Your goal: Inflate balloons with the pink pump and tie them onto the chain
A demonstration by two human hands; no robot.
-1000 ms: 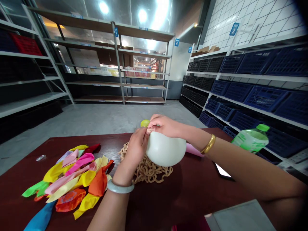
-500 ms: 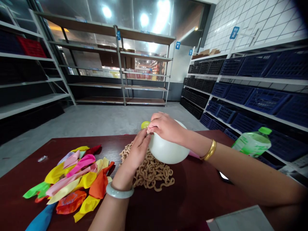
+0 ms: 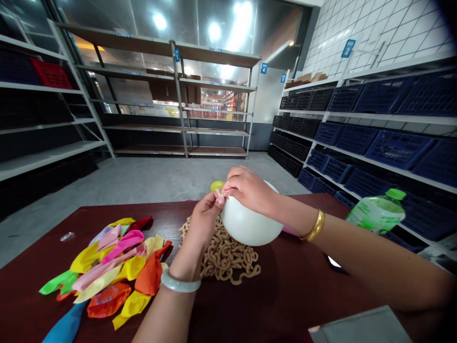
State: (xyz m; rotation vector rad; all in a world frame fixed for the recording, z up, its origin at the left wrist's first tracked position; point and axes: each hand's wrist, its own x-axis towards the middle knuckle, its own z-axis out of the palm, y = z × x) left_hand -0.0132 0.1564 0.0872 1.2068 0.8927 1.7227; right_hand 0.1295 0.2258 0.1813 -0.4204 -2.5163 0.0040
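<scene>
An inflated white balloon is held just above the table, with my right hand bent over its upper left side and the fingers pinched at its neck. My left hand meets it there, thumb and finger pressed together at the neck end. A small pale bit shows between the fingertips; whether it is balloon neck or cord I cannot tell. Below both hands lies a heap of thick brown cord, partly hidden by my left hand and the balloon. A yellow-green rounded thing shows behind the fingers.
Several flat, colourful balloons lie on the dark red table at left. A green-capped bottle stands at right, near a phone partly under my forearm. A grey flat object lies at the front edge. Shelves with blue crates line the right.
My left hand's fingers have drawn in from lying straighter to a pinch at the balloon's neck. The right hand and balloon have hardly moved; the view has shifted slightly.
</scene>
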